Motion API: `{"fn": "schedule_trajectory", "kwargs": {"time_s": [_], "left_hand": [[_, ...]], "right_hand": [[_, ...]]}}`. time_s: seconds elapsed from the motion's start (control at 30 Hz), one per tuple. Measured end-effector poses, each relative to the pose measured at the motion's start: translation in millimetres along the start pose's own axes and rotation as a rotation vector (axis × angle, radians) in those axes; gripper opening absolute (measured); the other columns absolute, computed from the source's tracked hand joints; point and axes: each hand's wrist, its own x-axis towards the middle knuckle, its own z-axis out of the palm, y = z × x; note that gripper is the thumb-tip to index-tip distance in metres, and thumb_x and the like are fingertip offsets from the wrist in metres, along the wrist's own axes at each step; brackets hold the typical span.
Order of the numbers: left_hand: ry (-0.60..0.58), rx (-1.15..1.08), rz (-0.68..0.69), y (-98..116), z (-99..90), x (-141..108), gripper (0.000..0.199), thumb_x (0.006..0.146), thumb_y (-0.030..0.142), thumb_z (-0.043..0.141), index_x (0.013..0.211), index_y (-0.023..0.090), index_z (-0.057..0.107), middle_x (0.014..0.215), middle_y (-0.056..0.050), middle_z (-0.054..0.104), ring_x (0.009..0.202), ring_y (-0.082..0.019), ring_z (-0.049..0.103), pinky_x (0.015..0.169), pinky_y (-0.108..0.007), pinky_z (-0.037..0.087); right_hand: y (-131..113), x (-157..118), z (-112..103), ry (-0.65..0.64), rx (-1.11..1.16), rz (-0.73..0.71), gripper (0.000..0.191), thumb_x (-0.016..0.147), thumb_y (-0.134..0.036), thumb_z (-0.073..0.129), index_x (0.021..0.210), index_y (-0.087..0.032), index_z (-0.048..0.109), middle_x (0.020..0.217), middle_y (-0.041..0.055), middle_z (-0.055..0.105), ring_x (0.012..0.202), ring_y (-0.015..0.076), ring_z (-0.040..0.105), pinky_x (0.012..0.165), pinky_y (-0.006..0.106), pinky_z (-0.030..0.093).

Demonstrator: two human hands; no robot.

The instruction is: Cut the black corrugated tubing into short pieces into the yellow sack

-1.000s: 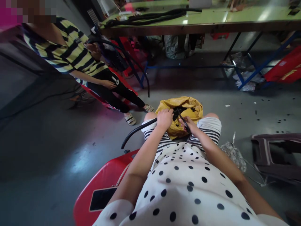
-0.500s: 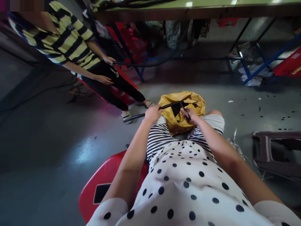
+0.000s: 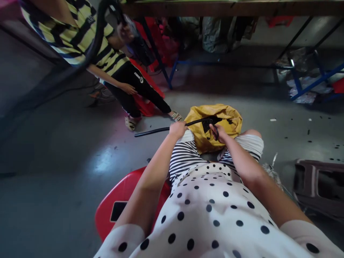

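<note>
My left hand (image 3: 177, 129) is closed round a long black tube (image 3: 152, 132), above my left knee. One end of the tube sticks out to the left; the other reaches over the mouth of a yellow sack (image 3: 200, 141) between my knees. In my right hand (image 3: 220, 134) is a pair of scissors (image 3: 215, 132) with black handles, its blades close to the tube's right end. Whether the blades touch the tube I cannot make out. Dark pieces (image 3: 208, 126) lie inside the sack.
A person in a striped shirt (image 3: 80, 39) stands front left, swinging a blurred black tube (image 3: 98, 39). A red stool (image 3: 115, 197) is at my left, a brown plastic stool (image 3: 309, 179) at my right. A table (image 3: 228, 8) with blue legs stands ahead. Small black bits dot the floor.
The person on the left has raised a hand, and the black tube there has swung up and leftward. My view has shifted slightly; my hands stay over the sack with the tube and scissors.
</note>
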Motion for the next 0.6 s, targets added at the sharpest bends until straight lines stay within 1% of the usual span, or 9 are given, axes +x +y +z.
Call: {"fn": "schedule_trajectory", "kwargs": {"time_s": [0.17,0.33,0.53,0.6], "left_hand": [[-0.011,0.040,-0.007,-1,-5.1,1,0.035,0.104,0.036,0.047,0.126,0.021,0.071,0.132,-0.015,0.072,0.125,-0.032,0.066,0.103,-0.044,0.052],[0.010,0.071,-0.003,-3,-4.5,1,0.036,0.103,0.036,0.047,0.126,0.020,0.071,0.131,-0.017,0.072,0.123,-0.034,0.067,0.102,-0.046,0.051],[0.026,0.071,-0.015,-6,-7.9,-1,0.036,0.103,0.036,0.046,0.126,0.021,0.070,0.130,-0.016,0.073,0.122,-0.034,0.068,0.100,-0.046,0.051],[0.038,0.064,-0.020,-6,-11.1,-3,0.035,0.103,0.036,0.047,0.125,0.022,0.070,0.131,-0.015,0.073,0.123,-0.034,0.068,0.100,-0.045,0.052]], "right_hand": [[6,-5,6,0.002,0.014,0.020,0.057,0.082,-0.069,0.081,0.080,-0.025,0.044,0.047,-0.0074,0.052,0.032,0.0090,0.043,0.027,0.021,0.033],[5,-13,11,0.029,0.046,0.044,0.056,0.084,-0.065,0.081,0.081,-0.025,0.043,0.045,-0.0088,0.048,0.030,0.0082,0.040,0.027,0.019,0.028],[2,-21,6,0.038,0.103,0.028,0.058,0.084,-0.072,0.077,0.083,-0.025,0.043,0.051,-0.0059,0.053,0.036,0.0086,0.045,0.031,0.020,0.035],[2,-26,3,0.009,0.109,0.037,0.059,0.084,-0.075,0.075,0.085,-0.025,0.043,0.054,-0.0054,0.055,0.037,0.0096,0.047,0.032,0.021,0.037]]}}
